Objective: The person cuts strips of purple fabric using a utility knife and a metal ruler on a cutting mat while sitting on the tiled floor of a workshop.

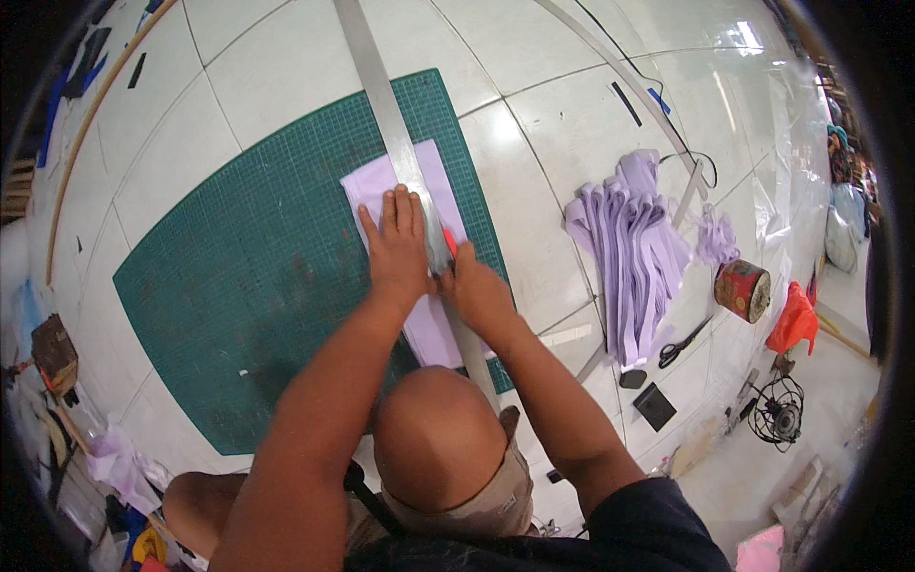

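A folded length of lavender cloth (367,186) lies on a green gridded cutting mat (257,257). A long metal ruler (376,86) runs lengthwise over the cloth and past the mat's far edge. My left hand (396,250) presses flat on the cloth and ruler, fingers stretched forward. Close beside it on the right, my right hand (478,294) is closed around a red cutter knife (449,240), held at the ruler's right edge. The knife's blade tip is too small to make out. My bent knee (438,429) covers the ruler's near end.
On the tiled floor at right lies a bundle of lavender cloth strips (629,257). Near it are a rusty tin can (742,291), black scissors (681,345), a dark flat block (655,407) and a small fan (782,417). A curved cane (71,162) lies at far left.
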`<control>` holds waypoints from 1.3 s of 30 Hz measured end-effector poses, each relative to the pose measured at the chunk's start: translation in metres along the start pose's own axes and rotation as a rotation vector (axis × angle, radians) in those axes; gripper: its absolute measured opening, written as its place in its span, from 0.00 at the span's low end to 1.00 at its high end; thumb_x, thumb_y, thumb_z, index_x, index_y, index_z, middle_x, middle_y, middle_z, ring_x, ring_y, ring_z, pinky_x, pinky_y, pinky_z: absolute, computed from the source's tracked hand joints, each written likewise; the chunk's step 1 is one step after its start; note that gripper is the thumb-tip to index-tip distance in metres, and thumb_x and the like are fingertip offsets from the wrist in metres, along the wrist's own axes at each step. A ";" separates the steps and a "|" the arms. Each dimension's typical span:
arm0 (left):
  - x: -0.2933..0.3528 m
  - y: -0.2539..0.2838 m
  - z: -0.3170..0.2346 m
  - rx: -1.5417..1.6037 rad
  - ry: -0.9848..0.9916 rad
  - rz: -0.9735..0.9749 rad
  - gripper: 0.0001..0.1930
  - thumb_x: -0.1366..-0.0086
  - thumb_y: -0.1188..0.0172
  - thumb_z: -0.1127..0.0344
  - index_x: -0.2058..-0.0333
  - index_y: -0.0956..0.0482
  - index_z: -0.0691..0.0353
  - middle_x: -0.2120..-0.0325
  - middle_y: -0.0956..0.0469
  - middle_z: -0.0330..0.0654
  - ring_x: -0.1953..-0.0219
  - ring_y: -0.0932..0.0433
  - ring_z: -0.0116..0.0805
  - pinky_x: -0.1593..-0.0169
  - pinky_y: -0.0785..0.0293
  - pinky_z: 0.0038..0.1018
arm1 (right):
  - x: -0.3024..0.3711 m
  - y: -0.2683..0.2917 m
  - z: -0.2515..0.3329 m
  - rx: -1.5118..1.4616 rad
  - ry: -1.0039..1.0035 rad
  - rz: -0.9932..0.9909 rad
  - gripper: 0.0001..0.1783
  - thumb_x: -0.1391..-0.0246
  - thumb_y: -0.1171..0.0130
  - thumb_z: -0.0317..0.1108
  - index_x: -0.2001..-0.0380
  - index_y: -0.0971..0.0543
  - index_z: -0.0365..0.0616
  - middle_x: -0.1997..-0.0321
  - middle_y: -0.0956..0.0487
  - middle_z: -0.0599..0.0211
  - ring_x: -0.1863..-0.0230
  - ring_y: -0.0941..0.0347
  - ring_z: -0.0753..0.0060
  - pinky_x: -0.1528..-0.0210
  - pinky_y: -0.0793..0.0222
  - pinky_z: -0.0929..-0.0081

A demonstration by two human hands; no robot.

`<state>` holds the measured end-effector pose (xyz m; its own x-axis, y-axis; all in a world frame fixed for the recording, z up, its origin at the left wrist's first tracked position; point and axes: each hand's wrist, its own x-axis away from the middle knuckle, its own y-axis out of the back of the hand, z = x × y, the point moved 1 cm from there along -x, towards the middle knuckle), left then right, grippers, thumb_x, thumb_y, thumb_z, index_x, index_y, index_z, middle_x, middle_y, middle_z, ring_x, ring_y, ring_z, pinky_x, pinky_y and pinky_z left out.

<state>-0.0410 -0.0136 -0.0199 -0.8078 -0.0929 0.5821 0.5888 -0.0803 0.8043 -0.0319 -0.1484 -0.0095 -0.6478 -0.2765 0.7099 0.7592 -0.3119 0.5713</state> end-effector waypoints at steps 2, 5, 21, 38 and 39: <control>0.003 -0.002 0.003 0.031 -0.001 -0.034 0.77 0.68 0.28 0.25 0.29 0.56 0.69 0.27 0.57 0.55 0.24 0.58 0.50 0.31 0.63 0.67 | 0.035 -0.013 -0.020 0.010 -0.035 0.066 0.21 0.37 0.50 0.45 0.50 0.37 0.40 0.60 0.19 0.34 0.55 0.22 0.33 0.55 0.28 0.41; 0.004 0.000 0.002 0.095 -0.024 -0.059 0.78 0.70 0.24 0.29 0.30 0.56 0.72 0.27 0.57 0.58 0.25 0.58 0.53 0.30 0.64 0.67 | 0.086 -0.044 -0.065 0.007 -0.117 0.109 0.20 0.37 0.50 0.44 0.50 0.37 0.42 0.63 0.19 0.35 0.58 0.21 0.32 0.57 0.27 0.41; 0.001 0.007 0.002 0.097 -0.037 0.047 0.75 0.65 0.24 0.32 0.30 0.59 0.74 0.28 0.59 0.61 0.25 0.60 0.57 0.30 0.61 0.66 | 0.169 -0.047 -0.108 -0.138 -0.068 -0.099 0.20 0.40 0.43 0.38 0.52 0.37 0.41 0.63 0.22 0.37 0.63 0.23 0.30 0.63 0.28 0.41; -0.005 0.002 0.001 0.029 -0.032 0.109 0.74 0.61 0.31 0.27 0.27 0.63 0.64 0.26 0.65 0.55 0.24 0.69 0.55 0.31 0.63 0.67 | -0.050 0.008 0.053 -0.026 0.200 -0.358 0.18 0.32 0.56 0.46 0.57 0.37 0.40 0.64 0.20 0.41 0.64 0.20 0.34 0.62 0.24 0.44; -0.006 0.000 0.001 0.019 -0.028 0.106 0.74 0.61 0.31 0.26 0.27 0.63 0.64 0.26 0.65 0.55 0.24 0.69 0.55 0.31 0.63 0.67 | -0.051 0.007 0.054 -0.022 0.207 -0.367 0.17 0.32 0.55 0.45 0.57 0.37 0.40 0.65 0.20 0.42 0.64 0.20 0.34 0.63 0.24 0.44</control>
<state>-0.0361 -0.0126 -0.0231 -0.7419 -0.0724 0.6666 0.6703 -0.0522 0.7403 0.0099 -0.0874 -0.0190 -0.8758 -0.3198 0.3616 0.4755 -0.4424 0.7604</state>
